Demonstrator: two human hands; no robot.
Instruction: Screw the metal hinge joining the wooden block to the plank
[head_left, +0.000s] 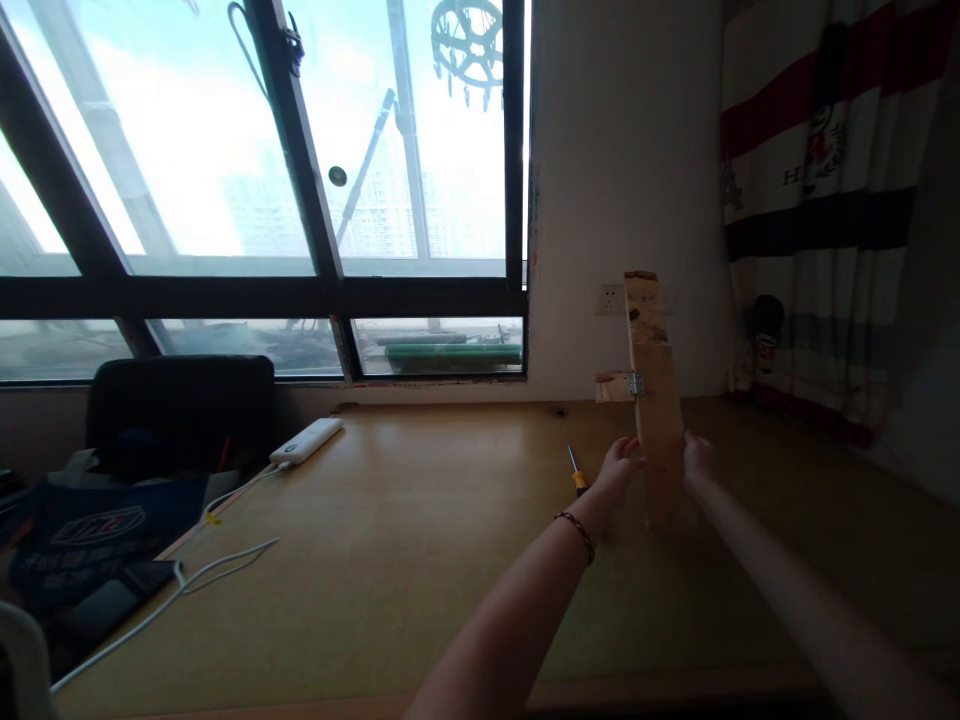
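Observation:
A long wooden board [661, 400] stands upright on the table, held between my two hands. My left hand [621, 463] grips its left edge with bent fingers, and a braided bracelet circles that wrist. On the opposite edge, my right hand [698, 458] is closed round the board, its fingers partly hidden behind it. A metal hinge [636, 384] sits on the board's left edge and joins it to a short wooden piece [613, 387] sticking out to the left. Just left of my left hand lies a screwdriver [578, 476] with a yellow and black handle.
The wooden table [420, 560] reaches to the wall below the window. A white power strip [307, 441] with a white cable [202, 578] lies at its left edge. A dark chair [180, 400] stands beyond that edge. A patterned curtain [825, 220] hangs at right.

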